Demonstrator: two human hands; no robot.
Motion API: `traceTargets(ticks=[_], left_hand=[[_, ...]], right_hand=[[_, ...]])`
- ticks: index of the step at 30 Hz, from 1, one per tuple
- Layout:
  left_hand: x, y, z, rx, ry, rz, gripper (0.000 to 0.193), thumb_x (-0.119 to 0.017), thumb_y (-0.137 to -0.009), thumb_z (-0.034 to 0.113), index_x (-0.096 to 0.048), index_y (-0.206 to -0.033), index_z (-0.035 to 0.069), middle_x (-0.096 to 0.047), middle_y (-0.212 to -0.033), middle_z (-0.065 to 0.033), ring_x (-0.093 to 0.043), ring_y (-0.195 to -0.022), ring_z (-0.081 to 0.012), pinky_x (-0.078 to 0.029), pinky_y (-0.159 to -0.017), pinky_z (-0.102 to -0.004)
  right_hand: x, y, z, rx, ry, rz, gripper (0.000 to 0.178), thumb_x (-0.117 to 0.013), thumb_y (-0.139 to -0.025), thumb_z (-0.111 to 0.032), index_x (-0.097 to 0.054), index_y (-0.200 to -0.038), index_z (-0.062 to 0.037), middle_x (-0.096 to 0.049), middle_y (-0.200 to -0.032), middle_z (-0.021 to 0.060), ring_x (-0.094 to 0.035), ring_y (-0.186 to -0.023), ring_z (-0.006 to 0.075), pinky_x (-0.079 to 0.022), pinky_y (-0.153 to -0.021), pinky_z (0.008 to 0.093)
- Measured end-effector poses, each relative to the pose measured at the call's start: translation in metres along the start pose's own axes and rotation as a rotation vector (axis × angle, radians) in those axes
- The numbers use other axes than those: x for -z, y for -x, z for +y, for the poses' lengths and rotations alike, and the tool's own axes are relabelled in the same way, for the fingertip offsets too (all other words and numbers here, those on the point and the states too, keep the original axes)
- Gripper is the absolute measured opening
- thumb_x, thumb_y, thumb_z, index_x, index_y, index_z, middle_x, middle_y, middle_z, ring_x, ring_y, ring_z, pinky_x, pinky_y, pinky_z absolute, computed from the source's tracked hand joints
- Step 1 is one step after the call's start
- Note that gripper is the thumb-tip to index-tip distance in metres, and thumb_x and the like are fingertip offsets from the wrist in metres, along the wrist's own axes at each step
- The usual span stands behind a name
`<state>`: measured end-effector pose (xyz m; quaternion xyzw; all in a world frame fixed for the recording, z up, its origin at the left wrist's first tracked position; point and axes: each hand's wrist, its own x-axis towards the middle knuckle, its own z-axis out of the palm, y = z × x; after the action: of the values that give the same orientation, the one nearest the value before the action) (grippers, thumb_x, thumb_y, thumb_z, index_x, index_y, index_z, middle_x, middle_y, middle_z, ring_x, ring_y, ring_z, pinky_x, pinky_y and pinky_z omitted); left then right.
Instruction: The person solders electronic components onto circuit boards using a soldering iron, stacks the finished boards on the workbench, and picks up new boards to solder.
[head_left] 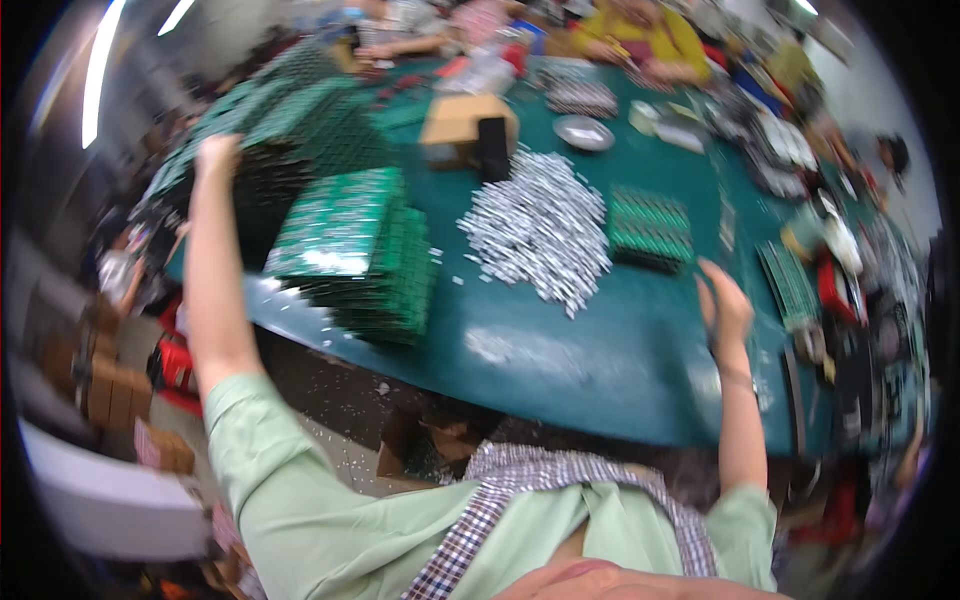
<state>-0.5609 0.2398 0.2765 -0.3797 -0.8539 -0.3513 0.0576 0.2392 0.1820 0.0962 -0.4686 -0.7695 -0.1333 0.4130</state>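
My left arm reaches far out to the left, and my left hand [218, 155] is at the near edge of a tall pile of green circuit boards [320, 125]. Its fingers are blurred and hidden, so I cannot tell whether it grips a board. My right hand [728, 308] is above the table on the right, thumb and fingers apart, holding nothing. A short stack of green circuit boards [650, 228] lies just beyond it to the left. Between my arms, a heap of small silvery-white parts [540, 225] is spread on the green tabletop [560, 365].
Another tall stack of boards [340, 230] stands at the table's near left edge. Behind the heap are a cardboard box [455, 125], a black block [493, 150] and a metal bowl [584, 133]. More boards [788, 285] lie right. A person in yellow [650, 45] works opposite.
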Motion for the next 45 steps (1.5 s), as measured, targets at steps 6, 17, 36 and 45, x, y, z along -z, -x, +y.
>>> traceTargets(ticks=[6,17,36,45], left_hand=[[0.037,0.054,-0.075,-0.158,0.719,0.073,0.026,-0.058,-0.092,0.013,-0.066,-0.115,0.005,-0.065,-0.078,-0.0011,-0.036,-0.049,0.0002,-0.025,-0.043,-0.0171],[0.124,0.435,-0.055,0.078,1.003,0.299,0.037,-0.048,-0.097,0.022,-0.054,-0.124,-0.003,-0.033,-0.061,0.0075,-0.031,-0.053,0.0003,-0.022,-0.048,-0.0172],[-0.130,0.619,0.170,-1.092,0.917,-0.323,0.031,-0.070,-0.066,-0.007,-0.066,-0.096,0.000,-0.068,-0.093,-0.0132,-0.067,-0.069,-0.0224,-0.051,-0.056,-0.0273],[-0.144,0.628,0.152,-0.996,0.691,-0.324,0.018,-0.066,-0.073,-0.004,-0.066,-0.090,0.000,-0.068,-0.091,-0.0110,-0.066,-0.067,-0.0226,-0.049,-0.054,-0.0270]], right_hand=[[-0.061,-0.016,0.035,0.246,0.115,-0.146,0.024,-0.064,-0.074,-0.006,-0.060,-0.097,-0.0105,-0.054,-0.073,0.0070,-0.060,-0.071,0.0244,-0.049,-0.061,0.0365],[-0.097,-0.026,0.058,0.601,0.466,-0.212,0.008,-0.057,-0.077,-0.012,-0.056,-0.085,-0.0138,-0.050,-0.065,0.0018,-0.059,-0.063,0.0163,-0.049,-0.056,0.0297],[0.117,0.187,-0.029,-0.159,-0.240,-0.168,0.026,-0.066,-0.074,0.000,-0.059,-0.098,-0.0082,-0.070,-0.097,0.0144,-0.070,-0.075,0.0252,-0.054,-0.060,0.0295],[0.058,0.171,-0.034,-0.139,-0.278,-0.065,0.020,-0.066,-0.072,-0.002,-0.061,-0.091,-0.0045,-0.071,-0.091,0.0112,-0.070,-0.074,0.0243,-0.053,-0.060,0.0290]])
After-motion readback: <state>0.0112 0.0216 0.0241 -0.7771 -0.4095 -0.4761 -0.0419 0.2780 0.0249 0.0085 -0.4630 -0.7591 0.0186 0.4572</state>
